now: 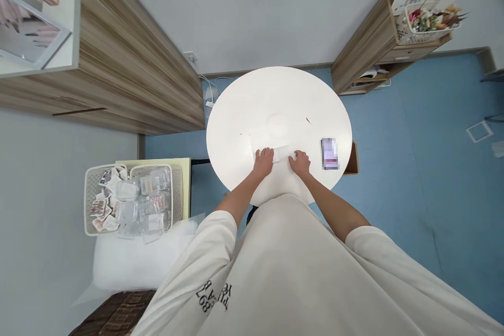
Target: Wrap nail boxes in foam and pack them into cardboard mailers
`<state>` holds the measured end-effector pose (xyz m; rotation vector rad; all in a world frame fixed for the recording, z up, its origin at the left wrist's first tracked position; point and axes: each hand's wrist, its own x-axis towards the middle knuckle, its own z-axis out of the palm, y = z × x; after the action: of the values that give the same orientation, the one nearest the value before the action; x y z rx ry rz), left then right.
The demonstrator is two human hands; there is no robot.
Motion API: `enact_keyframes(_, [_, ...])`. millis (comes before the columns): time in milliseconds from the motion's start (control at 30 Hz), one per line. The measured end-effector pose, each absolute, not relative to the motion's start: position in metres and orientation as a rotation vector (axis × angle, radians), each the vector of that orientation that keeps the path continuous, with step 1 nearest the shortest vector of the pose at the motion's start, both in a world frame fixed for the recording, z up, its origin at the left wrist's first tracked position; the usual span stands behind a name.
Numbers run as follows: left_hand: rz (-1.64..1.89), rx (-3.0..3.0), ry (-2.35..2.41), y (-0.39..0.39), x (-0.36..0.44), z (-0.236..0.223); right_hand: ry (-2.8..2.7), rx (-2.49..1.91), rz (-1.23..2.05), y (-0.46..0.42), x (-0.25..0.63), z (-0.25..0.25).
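Observation:
A thin white folded sheet (281, 154), perhaps wrapping material, lies on the near part of a round white table (275, 94). My left hand (263, 161) is on its left end, fingers bent down over it. At the right end, my right hand (300, 161) curls its fingers and thumb at the edge of the sheet. The sheet's white on white makes its outline hard to follow; a faint edge shows left of my left hand. To the right of my right hand lies a purple phone-sized item (329, 154), blurred out.
A small dark scrap (308, 121) is on the table. At left, white baskets (90, 199) of clear packs stand beside a translucent white roll (134, 262). Wooden cabinets (149, 58) flank the table; a flower basket (421, 37) tops the right one.

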<state>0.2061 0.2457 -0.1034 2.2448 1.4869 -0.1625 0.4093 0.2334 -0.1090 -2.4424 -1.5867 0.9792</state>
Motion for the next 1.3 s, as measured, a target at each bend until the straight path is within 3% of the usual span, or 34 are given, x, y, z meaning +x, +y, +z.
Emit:
enact_keyframes(500, [-0.147,2.29,1.464,0.228,0.217,-0.095,-1.537,-2.558,0.885,0.226,0.383,-0.117])
enact_keyframes(800, [-0.175,2.275,1.47,0.23,0.217,-0.1,-1.358,-2.58,1.035,0.233,0.373,-0.117])
enact_keyframes(1033, [-0.025,2.154,1.509,0.231,0.203,-0.098,-1.122,-2.345,1.264,0.236,0.378,-0.107])
enact_keyframes(1300, [0.122,2.089,1.489,0.232,0.197,-0.102,-1.529,-2.113,1.354,0.231,0.355,-0.093])
